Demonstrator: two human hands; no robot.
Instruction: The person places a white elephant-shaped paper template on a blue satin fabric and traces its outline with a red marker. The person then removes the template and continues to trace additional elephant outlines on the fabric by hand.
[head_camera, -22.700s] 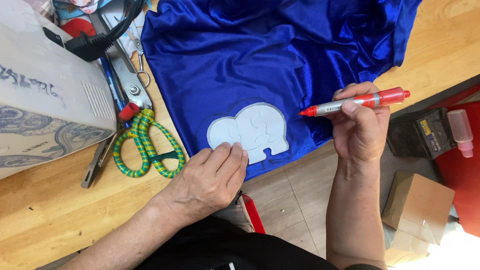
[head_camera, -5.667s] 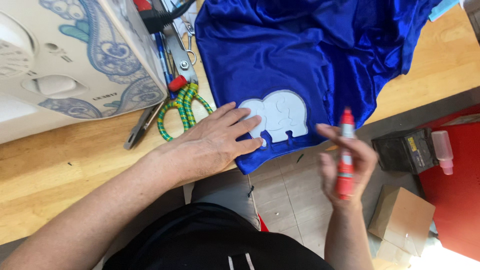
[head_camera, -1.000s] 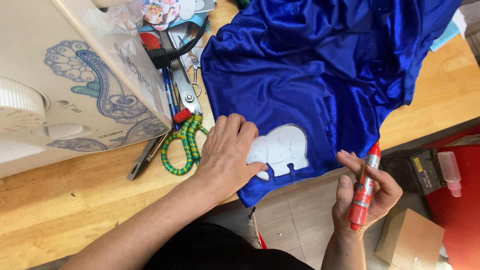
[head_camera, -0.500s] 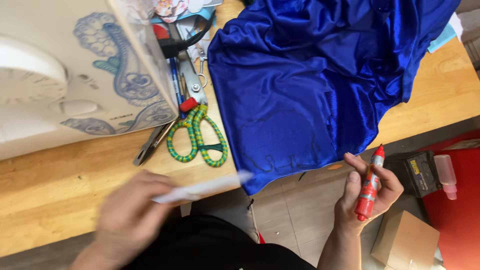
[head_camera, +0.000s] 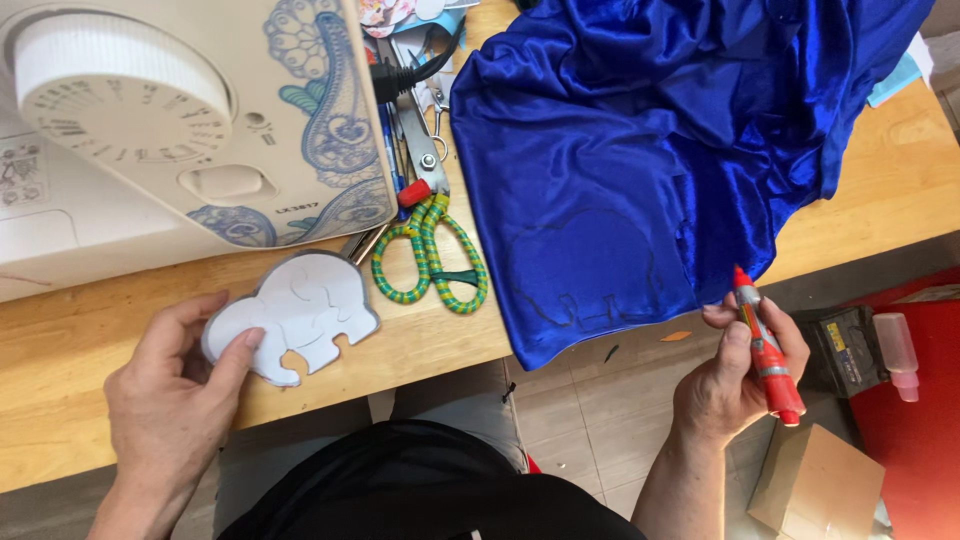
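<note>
- Pinched between thumb and fingers of the left hand (head_camera: 165, 400), a white elephant-shaped template (head_camera: 295, 315) lies flat on the wooden table (head_camera: 60, 400) near its front edge, just before the sewing machine (head_camera: 190, 120).
- Right hand (head_camera: 735, 375) is closed round a red marker (head_camera: 765, 345), held upright past the table's front edge.
- Blue satin fabric (head_camera: 660, 140) drapes over that edge, bearing a faint traced outline (head_camera: 585, 270).
- Green-handled scissors (head_camera: 430, 255) lie between machine and fabric.
</note>
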